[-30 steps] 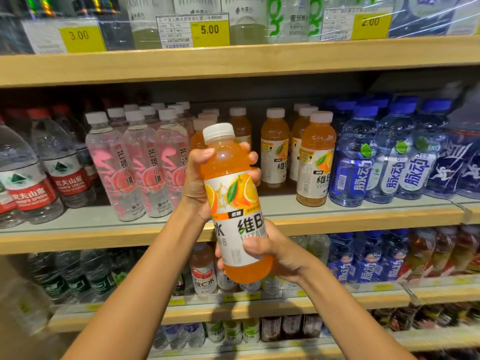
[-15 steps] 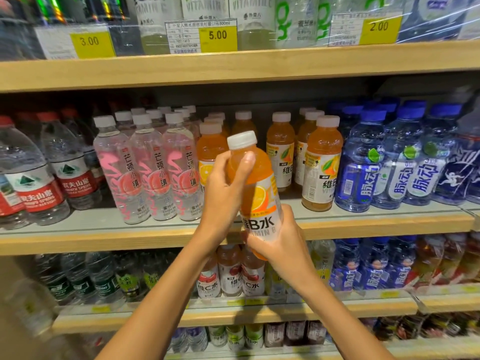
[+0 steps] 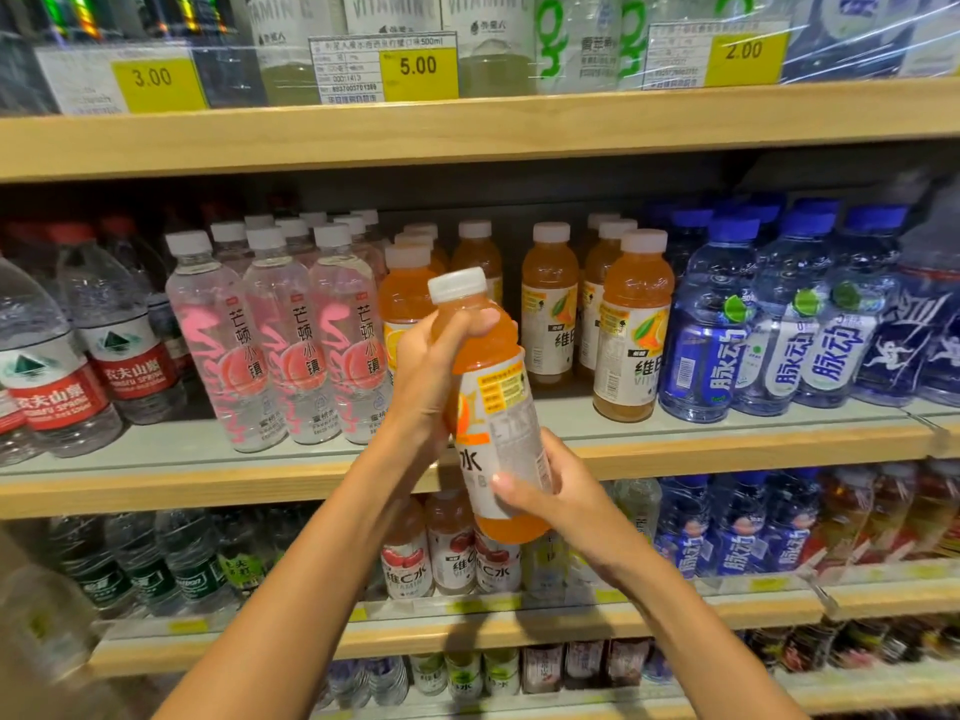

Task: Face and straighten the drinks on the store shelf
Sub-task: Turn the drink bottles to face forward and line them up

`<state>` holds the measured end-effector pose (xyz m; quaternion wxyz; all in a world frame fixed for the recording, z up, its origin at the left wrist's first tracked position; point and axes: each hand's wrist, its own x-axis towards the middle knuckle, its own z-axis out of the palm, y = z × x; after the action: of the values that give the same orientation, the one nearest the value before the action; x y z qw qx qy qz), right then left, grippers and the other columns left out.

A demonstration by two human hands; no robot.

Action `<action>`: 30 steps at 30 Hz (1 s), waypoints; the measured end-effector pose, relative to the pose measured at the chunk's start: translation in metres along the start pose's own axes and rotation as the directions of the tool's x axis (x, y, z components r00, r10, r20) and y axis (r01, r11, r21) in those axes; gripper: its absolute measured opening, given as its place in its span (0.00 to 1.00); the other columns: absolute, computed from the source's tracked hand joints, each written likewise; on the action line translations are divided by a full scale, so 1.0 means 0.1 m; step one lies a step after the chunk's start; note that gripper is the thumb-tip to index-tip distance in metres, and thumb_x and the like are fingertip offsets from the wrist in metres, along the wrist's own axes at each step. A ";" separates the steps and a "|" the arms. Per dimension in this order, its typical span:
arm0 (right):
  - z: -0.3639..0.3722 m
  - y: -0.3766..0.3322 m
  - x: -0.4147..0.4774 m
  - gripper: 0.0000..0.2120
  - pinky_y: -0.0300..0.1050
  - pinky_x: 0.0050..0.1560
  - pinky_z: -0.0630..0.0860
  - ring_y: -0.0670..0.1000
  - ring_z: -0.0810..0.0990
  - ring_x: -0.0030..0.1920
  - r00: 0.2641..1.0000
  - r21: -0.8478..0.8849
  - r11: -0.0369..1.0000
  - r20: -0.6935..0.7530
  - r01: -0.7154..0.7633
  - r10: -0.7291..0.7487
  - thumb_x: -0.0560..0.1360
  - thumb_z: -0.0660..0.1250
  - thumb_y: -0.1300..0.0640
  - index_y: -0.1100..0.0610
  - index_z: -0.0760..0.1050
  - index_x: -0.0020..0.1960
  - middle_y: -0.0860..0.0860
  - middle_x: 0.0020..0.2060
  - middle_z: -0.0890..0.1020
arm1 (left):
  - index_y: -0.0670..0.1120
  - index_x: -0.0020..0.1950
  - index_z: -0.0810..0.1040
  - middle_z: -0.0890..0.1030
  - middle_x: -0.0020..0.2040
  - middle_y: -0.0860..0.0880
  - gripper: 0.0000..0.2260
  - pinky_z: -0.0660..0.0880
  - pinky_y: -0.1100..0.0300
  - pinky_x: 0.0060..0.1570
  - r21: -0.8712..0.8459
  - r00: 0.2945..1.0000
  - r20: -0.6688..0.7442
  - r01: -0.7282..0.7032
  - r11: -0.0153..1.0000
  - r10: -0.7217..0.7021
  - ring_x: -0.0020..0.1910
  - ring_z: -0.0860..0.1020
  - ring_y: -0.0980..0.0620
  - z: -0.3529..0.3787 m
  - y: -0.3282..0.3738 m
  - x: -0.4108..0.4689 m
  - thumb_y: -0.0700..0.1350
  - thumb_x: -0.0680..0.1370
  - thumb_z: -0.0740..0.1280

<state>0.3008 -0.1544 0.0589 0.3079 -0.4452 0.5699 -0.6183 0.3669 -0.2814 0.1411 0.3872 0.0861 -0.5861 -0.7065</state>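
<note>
1. Head view looks onto a light wooden store shelving unit (image 3: pixel 467 132) with several tiers, each packed with drinks.
2. The middle shelf (image 3: pixel 156 485) carries four groups along its length. From its left end stand clear water bottles with red labels (image 3: pixel 57 387), then clear bottles with pink peach print and white caps (image 3: pixel 228 345), then orange juice bottles with white caps (image 3: pixel 631 324), and at its right end blue-capped bottles with blue labels (image 3: pixel 711 324).
3. The lower shelf (image 3: pixel 675 605) holds green-labelled water at its left, small pink-labelled bottles in the middle and more blue ones to the right.
4. One orange juice bottle with a white label (image 3: pixel 498 407) is off the shelf – held in the air in front of the middle shelf's front edge, before the orange group. It is tilted, its cap leaning left and its base lower right, and the label's fine-print side faces the camera.
5. The left hand (image 3: pixel 431 376) is wrapped around the bottle's orange shoulder, thumb laid across just under the cap.
6. The right hand (image 3: pixel 550 491) clasps the lower label, thumb across the front and fingers curled behind.
7. The bottle's white screw cap (image 3: pixel 457 284) is on.
8. Yellow price tags (image 3: pixel 418 70) – 3.00, 5.00, 2.00 – stand along the top shelf's front edge.
</note>
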 end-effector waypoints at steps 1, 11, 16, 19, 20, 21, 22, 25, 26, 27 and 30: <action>-0.05 -0.04 -0.01 0.38 0.44 0.57 0.77 0.49 0.80 0.59 0.996 0.064 0.997 0.088 -0.039 0.034 0.58 0.77 0.38 0.50 0.71 0.64 0.47 0.58 0.82 | 0.44 0.48 0.79 0.83 0.41 0.46 0.18 0.79 0.55 0.41 -0.068 0.993 0.104 0.058 0.996 -0.050 0.39 0.82 0.48 -0.03 0.03 0.01 0.48 0.62 0.73; 0.03 -0.14 0.08 0.29 0.60 0.60 0.75 0.57 0.82 0.52 0.973 0.093 0.996 0.229 -0.018 -0.004 0.60 0.78 0.48 0.54 0.77 0.58 0.56 0.50 0.83 | 0.42 0.49 0.80 0.81 0.45 0.43 0.24 0.79 0.55 0.46 -0.349 0.781 0.619 0.369 0.862 -0.083 0.41 0.81 0.46 -0.08 0.01 0.11 0.49 0.58 0.79; 0.05 -0.03 0.08 0.23 0.38 0.43 0.78 0.46 0.84 0.44 0.999 0.010 0.999 -0.002 0.044 -0.044 0.58 0.75 0.48 0.51 0.77 0.52 0.48 0.43 0.85 | 0.43 0.55 0.80 0.83 0.52 0.42 0.31 0.77 0.52 0.54 -0.133 0.885 0.436 0.239 0.962 -0.160 0.50 0.81 0.46 -0.12 -0.04 0.10 0.55 0.57 0.79; -0.02 -0.01 0.15 0.29 0.33 0.39 0.76 0.43 0.83 0.42 0.983 -0.092 0.994 -0.164 0.067 -0.081 0.57 0.77 0.48 0.54 0.74 0.55 0.48 0.43 0.85 | 0.45 0.53 0.78 0.84 0.47 0.49 0.18 0.77 0.61 0.47 0.017 0.951 0.270 0.151 0.988 -0.150 0.46 0.81 0.54 -0.15 -0.10 0.10 0.55 0.70 0.71; -0.06 -0.01 0.18 0.27 0.32 0.38 0.76 0.42 0.83 0.41 0.972 -0.122 0.990 -0.212 0.077 -0.102 0.59 0.79 0.50 0.53 0.74 0.54 0.48 0.44 0.84 | 0.45 0.51 0.78 0.84 0.45 0.51 0.14 0.77 0.63 0.44 0.062 0.966 0.227 0.113 0.992 -0.125 0.44 0.81 0.55 -0.16 -0.14 0.10 0.54 0.75 0.66; -0.10 -0.01 0.22 0.25 0.31 0.38 0.76 0.40 0.83 0.42 0.958 -0.151 0.985 -0.259 0.086 -0.123 0.61 0.80 0.53 0.51 0.73 0.54 0.47 0.44 0.84 | 0.44 0.50 0.79 0.84 0.43 0.50 0.13 0.77 0.64 0.42 0.120 0.980 0.179 0.070 0.990 -0.091 0.42 0.81 0.55 -0.19 -0.20 0.08 0.52 0.79 0.61; -0.14 0.00 0.26 0.24 0.30 0.39 0.75 0.39 0.82 0.42 0.941 -0.180 0.979 -0.303 0.096 -0.148 0.63 0.80 0.55 0.49 0.72 0.54 0.46 0.45 0.83 | 0.42 0.49 0.79 0.84 0.42 0.48 0.14 0.77 0.63 0.43 0.215 0.990 0.136 0.014 0.976 -0.044 0.41 0.81 0.53 -0.22 -0.27 0.06 0.48 0.81 0.58; -0.29 0.02 0.38 0.24 0.30 0.41 0.75 0.40 0.81 0.45 0.892 -0.274 0.955 -0.395 0.113 -0.219 0.65 0.79 0.56 0.49 0.71 0.55 0.45 0.47 0.82 | 0.42 0.51 0.80 0.82 0.45 0.48 0.16 0.76 0.55 0.47 0.665 0.956 0.222 -0.292 0.687 0.191 0.45 0.80 0.50 -0.41 -0.57 -0.04 0.47 0.83 0.56; -0.32 0.04 0.43 0.24 0.31 0.43 0.76 0.42 0.81 0.47 0.878 -0.300 0.948 -0.419 0.106 -0.231 0.65 0.78 0.55 0.51 0.71 0.56 0.47 0.47 0.82 | 0.42 0.52 0.80 0.82 0.46 0.49 0.16 0.75 0.54 0.46 0.766 0.917 0.312 -0.397 0.505 0.248 0.46 0.79 0.51 -0.48 -0.66 -0.07 0.49 0.82 0.55; -0.35 0.07 0.47 0.25 0.35 0.45 0.77 0.45 0.81 0.48 0.865 -0.323 0.941 -0.441 0.097 -0.241 0.65 0.78 0.54 0.54 0.71 0.57 0.48 0.48 0.82 | 0.43 0.52 0.79 0.81 0.47 0.49 0.16 0.75 0.53 0.44 0.814 0.862 0.421 -0.496 0.301 0.282 0.46 0.79 0.50 -0.54 -0.74 -0.09 0.49 0.81 0.55; -0.38 0.15 0.60 0.27 0.47 0.52 0.78 0.48 0.80 0.50 0.828 -0.359 0.931 -0.499 0.071 -0.256 0.65 0.78 0.52 0.56 0.71 0.59 0.50 0.50 0.81 | 0.41 0.50 0.80 0.80 0.46 0.44 0.15 0.76 0.52 0.38 0.701 0.664 0.713 -0.687 -0.192 0.227 0.43 0.79 0.46 -0.63 -0.89 -0.06 0.47 0.80 0.56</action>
<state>0.2400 -0.1944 0.0578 0.0031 -0.3460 0.6862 -0.6398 0.3674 -0.3246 0.0405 0.3427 -0.0243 -0.9345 0.0934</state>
